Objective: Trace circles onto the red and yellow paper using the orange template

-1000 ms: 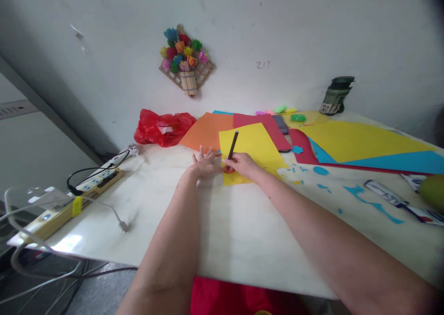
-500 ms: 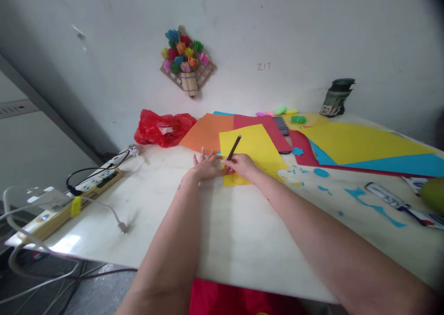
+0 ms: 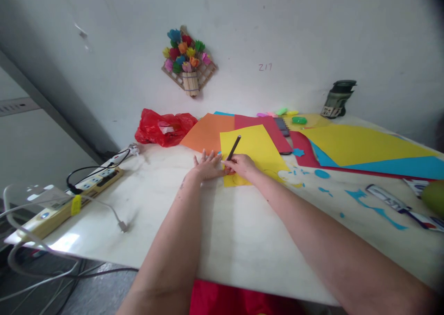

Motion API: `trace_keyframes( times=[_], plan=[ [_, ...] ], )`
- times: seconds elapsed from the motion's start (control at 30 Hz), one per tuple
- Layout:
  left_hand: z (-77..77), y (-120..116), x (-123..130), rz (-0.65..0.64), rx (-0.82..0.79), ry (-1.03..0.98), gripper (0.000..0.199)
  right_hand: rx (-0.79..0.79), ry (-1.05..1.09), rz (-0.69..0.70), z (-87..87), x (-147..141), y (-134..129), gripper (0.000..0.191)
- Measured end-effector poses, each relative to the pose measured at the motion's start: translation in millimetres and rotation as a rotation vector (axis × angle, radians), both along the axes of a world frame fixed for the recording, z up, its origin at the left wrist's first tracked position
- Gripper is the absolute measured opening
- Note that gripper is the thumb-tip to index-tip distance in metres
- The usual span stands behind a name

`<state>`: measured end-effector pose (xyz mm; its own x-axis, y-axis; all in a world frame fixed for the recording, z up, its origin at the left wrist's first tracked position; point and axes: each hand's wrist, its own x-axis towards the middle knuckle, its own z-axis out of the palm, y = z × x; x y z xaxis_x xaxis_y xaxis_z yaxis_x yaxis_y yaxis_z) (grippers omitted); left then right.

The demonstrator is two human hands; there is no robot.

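A dark pen is gripped in my right hand, tilted with its upper end away from me. That hand rests on a yellow paper sheet, whose near part carries drawn curved outlines. My left hand lies with fingers spread at the sheet's left edge, its thumb close to the pen hand. Under the yellow sheet's far side are an orange sheet and a red sheet. The pen's tip is hidden by my fingers.
Blue paper scraps and a white tube lie to the right, near larger yellow sheets. A dark bottle stands at the back. On the left are a power strip, cables and a red plastic bag.
Both hands stay almost in the same place, the pen still held over the yellow sheet. The whole view has shifted very slightly.
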<state>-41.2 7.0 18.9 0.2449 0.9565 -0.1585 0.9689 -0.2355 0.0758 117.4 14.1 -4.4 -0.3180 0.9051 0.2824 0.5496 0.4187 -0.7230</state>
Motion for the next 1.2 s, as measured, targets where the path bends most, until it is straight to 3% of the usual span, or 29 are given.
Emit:
trace_keyframes(
  times=[0.43, 1.2],
  plan=[
    [3.8, -3.7, 2.3, 0.024, -0.024, 0.006, 0.080, 0.010, -0.023, 0.008, -7.0, -0.8, 7.5, 0.034],
    [-1.3, -0.3, 1.7, 0.027, 0.004, 0.018, 0.077, -0.027, -0.003, 0.015, -4.7, -1.3, 6.4, 0.037]
  ],
)
